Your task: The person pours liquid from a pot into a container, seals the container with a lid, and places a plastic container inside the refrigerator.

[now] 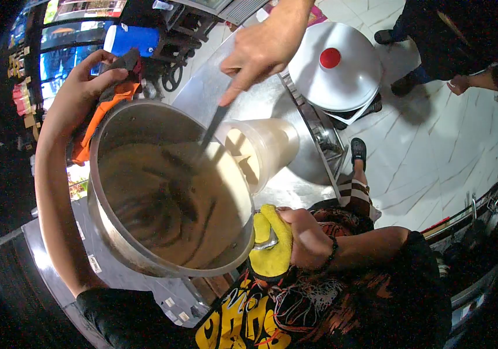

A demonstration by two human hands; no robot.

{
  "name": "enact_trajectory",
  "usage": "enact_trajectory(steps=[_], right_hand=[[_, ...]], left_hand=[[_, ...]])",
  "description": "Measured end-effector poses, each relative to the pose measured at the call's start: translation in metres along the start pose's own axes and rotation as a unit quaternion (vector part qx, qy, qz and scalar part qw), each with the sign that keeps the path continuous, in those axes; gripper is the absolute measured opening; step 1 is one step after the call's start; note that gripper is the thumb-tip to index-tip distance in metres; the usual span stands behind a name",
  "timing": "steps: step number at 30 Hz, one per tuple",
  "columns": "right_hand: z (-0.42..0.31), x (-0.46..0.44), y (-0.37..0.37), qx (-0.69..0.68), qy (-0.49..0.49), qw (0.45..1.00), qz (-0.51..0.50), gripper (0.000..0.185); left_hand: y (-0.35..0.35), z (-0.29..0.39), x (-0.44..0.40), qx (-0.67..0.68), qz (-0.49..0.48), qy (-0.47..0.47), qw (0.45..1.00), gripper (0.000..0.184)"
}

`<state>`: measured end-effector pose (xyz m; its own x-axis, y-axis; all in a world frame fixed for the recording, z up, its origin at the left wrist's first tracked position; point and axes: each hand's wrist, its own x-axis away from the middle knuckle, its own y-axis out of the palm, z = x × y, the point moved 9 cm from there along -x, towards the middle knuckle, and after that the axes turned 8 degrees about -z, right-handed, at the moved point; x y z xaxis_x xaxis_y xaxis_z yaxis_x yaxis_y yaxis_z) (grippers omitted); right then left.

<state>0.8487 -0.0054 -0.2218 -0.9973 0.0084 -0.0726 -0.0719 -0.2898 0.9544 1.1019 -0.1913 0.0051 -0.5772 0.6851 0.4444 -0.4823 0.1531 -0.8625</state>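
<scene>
We're holding the big metal pot [106,238] tilted above the tabletop [295,189], its open mouth turning up toward us and its lower rim leaning by the translucent container [278,142]. Our left hand [89,81] is gripping the far side of the rim through an orange and dark cloth [95,131], while our right hand [310,238] is clenching a yellow cloth [284,224] around the near metal handle [266,243]. Over on the opposite side, a co-worker's hand [260,49] is reaching in, working a dark scraper [217,125] down into the pale mixture [162,198] coating the inside.

The container is standing between the pot and the long edge of the tabletop, and some cream-coloured mix is already showing in it; we can't tell whether any is flowing right now. Past that edge, a white lidded vessel [342,84] with a red knob is sitting well apart from our hands.

For this, we're best keeping both grips firm and level with each other, easing the tilt gradually and holding the rim over the container's mouth without pressing on its wall. We're wanting the cloths tucked clear of the mixture, and the pot steady while the scraper is sweeping.
</scene>
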Motion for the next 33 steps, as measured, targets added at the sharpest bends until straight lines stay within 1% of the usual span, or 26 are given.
enact_trajectory(steps=[1,3,7,9,11,13,15,16,17,19,22,23,25,27,28,30,31,32,33], right_hand=[[-0.003,0.000,0.003,0.022,-0.012,1.000,-0.016,0.027],[0.004,-0.001,0.003,-0.098,0.038,0.993,0.046,0.026],[0.006,-0.001,0.002,-0.128,0.040,0.990,0.035,0.025],[0.003,-0.001,0.004,-0.091,0.033,0.995,0.027,0.024],[0.002,0.001,0.002,-0.065,0.024,0.997,0.017,0.024],[0.000,0.001,0.005,-0.040,0.015,0.999,0.007,0.023],[-0.003,0.002,0.002,0.033,0.018,0.997,0.061,0.045],[0.000,0.002,-0.002,0.033,0.017,0.997,0.061,0.045],[0.000,0.001,-0.005,0.016,-0.020,0.999,0.045,0.049],[-0.003,0.001,-0.005,-0.002,-0.057,0.998,0.027,0.054],[0.002,0.002,-0.010,-0.004,-0.011,0.998,0.068,0.061],[0.002,0.002,-0.006,-0.002,0.004,0.999,0.046,0.040],[0.003,0.001,-0.003,0.001,0.019,0.999,0.025,0.024],[0.001,0.001,-0.004,0.069,0.017,0.997,0.023,0.025],[-0.001,0.001,0.000,0.069,0.017,0.997,0.024,0.025],[-0.019,0.003,0.012,0.214,-0.031,0.975,0.039,0.054],[-0.009,0.001,-0.003,0.213,-0.032,0.976,0.039,0.054],[0.006,-0.001,-0.038,0.207,-0.033,0.974,0.084,0.051],[0.008,0.000,-0.048,0.203,-0.033,0.973,0.106,0.050]], left_hand=[[0.001,0.001,0.000,0.003,-0.012,-0.003,1.000,0.030],[0.003,0.001,0.000,0.006,-0.024,-0.005,1.000,0.030],[0.005,0.005,0.002,0.009,-0.015,0.000,1.000,0.030],[0.004,0.004,0.002,0.006,-0.010,-0.004,1.000,0.030],[0.000,0.006,-0.004,-0.058,0.000,0.026,0.998,0.030],[0.001,0.005,-0.005,-0.040,-0.012,0.024,0.999,0.030],[0.003,0.004,-0.007,-0.024,-0.024,0.022,0.999,0.030],[0.002,0.004,-0.008,-0.024,-0.023,0.024,0.999,0.030],[0.002,0.005,-0.008,-0.023,-0.022,0.027,0.999,0.030],[0.004,0.006,-0.007,-0.016,-0.021,0.025,0.999,0.029],[0.005,0.008,-0.004,-0.013,-0.019,0.017,1.000,0.028],[0.004,0.009,-0.004,-0.018,-0.017,0.012,1.000,0.028],[0.005,0.010,-0.003,-0.010,-0.019,0.011,1.000,0.027],[0.006,0.011,-0.004,-0.002,-0.022,0.011,1.000,0.027],[0.007,0.011,-0.004,-0.003,-0.019,0.010,1.000,0.027],[0.006,0.011,-0.005,-0.005,-0.018,0.009,1.000,0.027],[0.005,0.009,-0.007,-0.009,-0.026,0.014,1.000,0.027],[0.006,0.009,-0.009,-0.012,-0.034,0.018,0.999,0.027],[0.006,0.009,-0.009,-0.013,-0.034,0.018,0.999,0.027]])
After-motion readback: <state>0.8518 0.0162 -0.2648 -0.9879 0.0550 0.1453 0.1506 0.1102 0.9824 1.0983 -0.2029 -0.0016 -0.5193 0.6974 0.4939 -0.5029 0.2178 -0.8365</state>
